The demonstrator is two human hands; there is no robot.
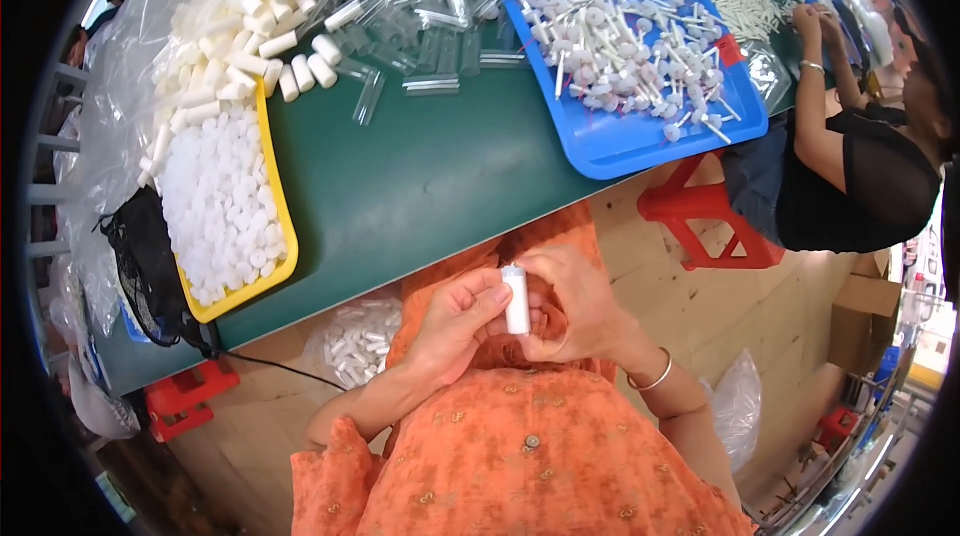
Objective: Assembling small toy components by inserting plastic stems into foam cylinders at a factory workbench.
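Over my lap, in front of the table edge, I hold a small white cylinder upright between both hands. A translucent greyish band shows at its top end; it looks like a white roll in a clear tube. My left hand is closed on its left side, the thumb lying along it. My right hand curls round it from the right, fingers at its top and bottom ends. Some fingertips behind the cylinder are hidden.
The green table carries a yellow tray of small white caps, white foam rolls, clear tubes and a blue tray of white-stemmed parts. A bag of white pieces lies below. A co-worker sits at right.
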